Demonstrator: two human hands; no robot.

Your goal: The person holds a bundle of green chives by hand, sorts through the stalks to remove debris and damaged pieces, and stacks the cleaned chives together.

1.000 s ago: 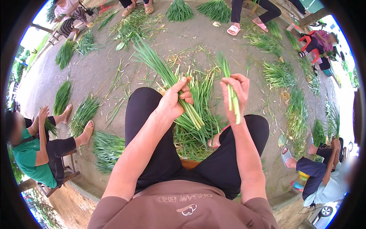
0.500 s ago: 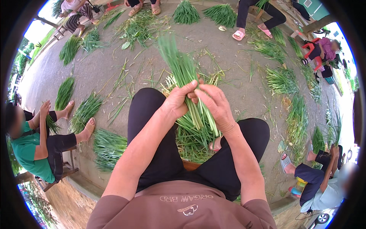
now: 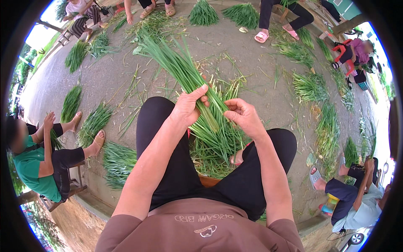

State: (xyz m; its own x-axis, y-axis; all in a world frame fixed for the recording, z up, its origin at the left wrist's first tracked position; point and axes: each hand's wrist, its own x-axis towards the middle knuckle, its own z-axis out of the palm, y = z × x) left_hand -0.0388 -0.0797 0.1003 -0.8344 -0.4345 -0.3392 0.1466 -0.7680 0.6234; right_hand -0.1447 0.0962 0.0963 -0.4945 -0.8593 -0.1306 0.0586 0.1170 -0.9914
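Observation:
My left hand (image 3: 187,107) is closed round a thick bunch of green chives (image 3: 178,65), its thumb across the stalks. The leafy ends point away and to the left; the pale stalk ends slant down toward my right. At the bunch's right edge, my right hand (image 3: 245,118) has thumb and fingertips pinched against chive stalks, though exactly how many is too small to tell. Below both hands a loose pile of chives (image 3: 222,145) lies between my knees, over a low brown wooden edge (image 3: 208,181), partly covering what is under it.
Chive bundles lie on the ground at left (image 3: 119,164), far centre (image 3: 203,13) and right (image 3: 310,87). Loose trimmings (image 3: 153,25) are scattered about. Several people sit around, including a person in a green shirt (image 3: 40,164) at left and one in light blue (image 3: 361,210) at right.
The bunch has tilted, its leafy ends swinging left. My right hand has moved slightly right and down, apart from my left. A person's hand now reaches down at the far left.

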